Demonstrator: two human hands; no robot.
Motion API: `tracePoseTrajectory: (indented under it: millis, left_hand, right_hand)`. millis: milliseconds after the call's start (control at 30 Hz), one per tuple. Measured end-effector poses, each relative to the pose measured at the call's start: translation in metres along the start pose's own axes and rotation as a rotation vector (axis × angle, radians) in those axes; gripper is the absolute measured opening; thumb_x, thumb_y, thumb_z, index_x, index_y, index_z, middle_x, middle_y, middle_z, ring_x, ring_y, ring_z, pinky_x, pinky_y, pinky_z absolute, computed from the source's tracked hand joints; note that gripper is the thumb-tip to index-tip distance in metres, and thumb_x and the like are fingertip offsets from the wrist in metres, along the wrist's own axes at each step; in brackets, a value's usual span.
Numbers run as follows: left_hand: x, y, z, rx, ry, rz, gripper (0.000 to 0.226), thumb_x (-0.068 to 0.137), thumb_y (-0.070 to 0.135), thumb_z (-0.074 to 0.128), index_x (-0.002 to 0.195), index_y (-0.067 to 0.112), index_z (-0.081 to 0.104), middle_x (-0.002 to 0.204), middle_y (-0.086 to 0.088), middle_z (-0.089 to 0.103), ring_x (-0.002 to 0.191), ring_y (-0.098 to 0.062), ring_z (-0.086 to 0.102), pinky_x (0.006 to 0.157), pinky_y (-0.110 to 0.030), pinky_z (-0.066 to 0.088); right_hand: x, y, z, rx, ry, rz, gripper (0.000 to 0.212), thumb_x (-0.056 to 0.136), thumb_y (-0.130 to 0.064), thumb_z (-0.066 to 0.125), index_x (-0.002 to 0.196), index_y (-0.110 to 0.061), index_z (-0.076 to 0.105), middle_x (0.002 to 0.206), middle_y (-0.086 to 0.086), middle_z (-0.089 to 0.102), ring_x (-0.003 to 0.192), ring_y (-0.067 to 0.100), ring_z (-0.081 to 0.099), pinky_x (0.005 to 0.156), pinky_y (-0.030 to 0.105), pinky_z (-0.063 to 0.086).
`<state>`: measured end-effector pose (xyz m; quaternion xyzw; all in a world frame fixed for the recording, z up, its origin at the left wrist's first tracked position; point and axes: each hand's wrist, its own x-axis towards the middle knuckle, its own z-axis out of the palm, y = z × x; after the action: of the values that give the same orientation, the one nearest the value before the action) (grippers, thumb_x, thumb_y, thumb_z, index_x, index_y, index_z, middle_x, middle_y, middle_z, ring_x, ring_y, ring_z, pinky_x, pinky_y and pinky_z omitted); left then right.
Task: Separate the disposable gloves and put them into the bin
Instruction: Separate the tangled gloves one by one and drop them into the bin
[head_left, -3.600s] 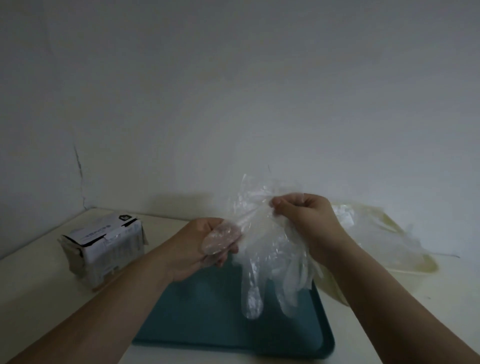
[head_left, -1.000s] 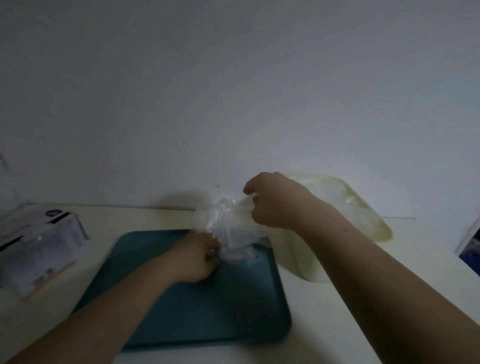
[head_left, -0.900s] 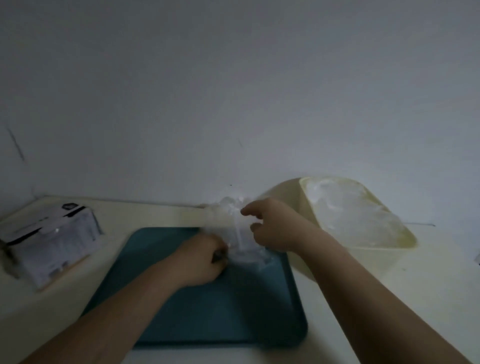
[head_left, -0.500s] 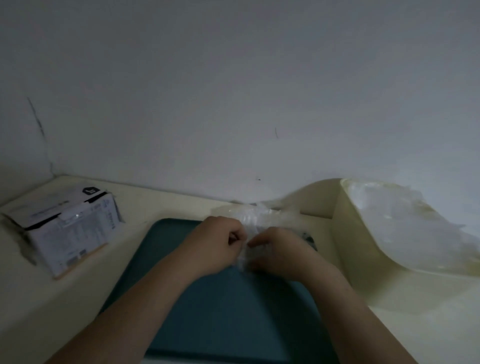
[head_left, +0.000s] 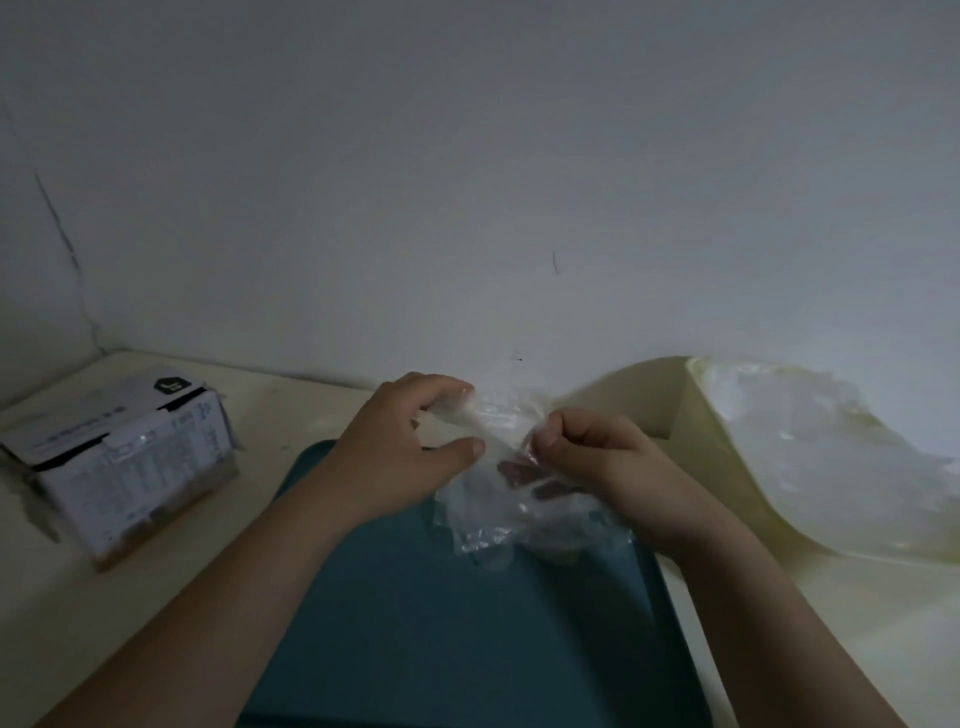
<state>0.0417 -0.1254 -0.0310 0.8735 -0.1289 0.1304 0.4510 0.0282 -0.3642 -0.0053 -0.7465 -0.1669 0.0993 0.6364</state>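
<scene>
Gloves above tray | left hand pinches upper edge | right hand grips bunch

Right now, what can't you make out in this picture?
Head view:
Number of gloves held by the left hand and right hand: clear layers overlap.
Print on the box: too small, dim.
Far side of the bin: cut off by right edge.
Near edge of the tray: cut off at bottom.

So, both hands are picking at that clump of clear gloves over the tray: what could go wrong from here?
The left hand and right hand both pinch the glove clump; the thin clear film may cling, so two gloves could come away as one. The bin beside the tray looks heaped, so a light glove might slide off its rim.
</scene>
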Motion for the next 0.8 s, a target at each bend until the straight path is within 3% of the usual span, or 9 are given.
tracePoseTrajectory:
  millis: [100, 167, 233, 300, 367, 433, 567, 667, 800]
  left_hand:
    - [0.000, 0.004, -0.004, -0.255, 0.022, -0.087, 0.013, 0.084, 0.027, 0.088, 0.094, 0.028, 0.079, 0.102, 0.017, 0.075, 0.096, 0.000, 0.068, 0.089, -0.027, 0.050]
    - [-0.001, 0.009, -0.006, -0.422, -0.001, -0.120, 0.014, 0.080, 0.027, 0.087, 0.090, 0.021, 0.081, 0.098, 0.003, 0.080, 0.089, -0.014, 0.073, 0.088, -0.034, 0.054]
    - [-0.002, 0.014, -0.007, -0.491, 0.001, -0.140, 0.010, 0.077, 0.027, 0.080, 0.084, 0.019, 0.081, 0.095, -0.008, 0.081, 0.092, -0.029, 0.075, 0.091, -0.041, 0.054]
    - [-0.002, 0.016, -0.007, -0.501, 0.017, -0.157, 0.004, 0.082, 0.021, 0.079, 0.078, 0.018, 0.079, 0.088, -0.012, 0.080, 0.086, -0.029, 0.074, 0.088, -0.042, 0.054]
    - [-0.004, 0.017, -0.004, -0.484, -0.002, -0.167, 0.016, 0.092, 0.013, 0.077, 0.077, 0.019, 0.076, 0.082, -0.014, 0.079, 0.079, -0.024, 0.073, 0.081, -0.039, 0.055]
    - [-0.007, 0.020, 0.000, -0.515, -0.036, -0.174, 0.015, 0.097, 0.010, 0.073, 0.083, 0.015, 0.073, 0.078, -0.014, 0.077, 0.071, -0.024, 0.071, 0.067, -0.033, 0.058]
    - [-0.003, 0.017, -0.004, -0.443, 0.069, -0.160, 0.011, 0.099, 0.018, 0.071, 0.089, 0.014, 0.070, 0.065, -0.005, 0.068, 0.052, -0.016, 0.056, 0.047, -0.024, 0.046]
    - [0.002, 0.009, -0.018, -0.372, 0.192, -0.196, 0.011, 0.099, 0.024, 0.071, 0.092, 0.017, 0.071, 0.061, -0.001, 0.067, 0.044, -0.014, 0.048, 0.041, -0.021, 0.039]
    - [0.001, 0.005, -0.027, -0.354, 0.223, -0.213, 0.011, 0.101, 0.026, 0.069, 0.096, 0.017, 0.072, 0.063, -0.001, 0.068, 0.043, -0.012, 0.046, 0.040, -0.020, 0.039]
  right_hand:
    - [-0.003, -0.002, -0.001, 0.066, -0.043, 0.044, 0.036, 0.106, -0.020, 0.053, 0.090, 0.011, 0.062, 0.092, 0.029, 0.071, 0.082, 0.029, 0.071, 0.078, 0.038, 0.057]
    - [0.002, 0.002, -0.005, 0.055, -0.052, 0.083, 0.061, 0.105, -0.045, 0.047, 0.102, 0.013, 0.065, 0.104, 0.033, 0.070, 0.089, 0.034, 0.070, 0.088, 0.051, 0.055]
    - [0.004, 0.001, -0.008, 0.178, -0.092, 0.135, 0.088, 0.099, -0.070, 0.039, 0.116, 0.013, 0.065, 0.107, 0.028, 0.072, 0.098, 0.036, 0.071, 0.087, 0.046, 0.056]
    - [0.001, -0.003, -0.012, 0.280, -0.144, 0.135, 0.096, 0.085, -0.080, 0.048, 0.122, 0.007, 0.067, 0.116, 0.025, 0.072, 0.108, 0.039, 0.071, 0.091, 0.047, 0.057]
    - [-0.002, -0.004, -0.011, 0.187, -0.143, 0.074, 0.076, 0.083, -0.067, 0.068, 0.119, 0.000, 0.072, 0.120, 0.021, 0.074, 0.112, 0.038, 0.071, 0.100, 0.052, 0.055]
    - [-0.001, -0.001, -0.007, 0.068, -0.059, 0.052, 0.049, 0.086, -0.041, 0.078, 0.112, 0.001, 0.075, 0.109, 0.019, 0.077, 0.097, 0.034, 0.073, 0.096, 0.049, 0.057]
    - [0.006, 0.010, -0.006, 0.039, 0.099, 0.097, 0.032, 0.095, -0.026, 0.070, 0.102, 0.005, 0.075, 0.070, 0.017, 0.069, 0.054, 0.021, 0.058, 0.052, 0.030, 0.047]
    - [0.006, 0.017, -0.014, 0.064, 0.127, 0.155, 0.028, 0.102, -0.025, 0.062, 0.103, 0.001, 0.073, 0.062, 0.015, 0.066, 0.038, 0.018, 0.051, 0.038, 0.025, 0.042]
    - [0.010, 0.022, -0.012, -0.177, 0.414, 0.124, 0.029, 0.108, -0.026, 0.055, 0.106, -0.003, 0.072, 0.076, 0.015, 0.075, 0.055, 0.025, 0.068, 0.058, 0.043, 0.062]
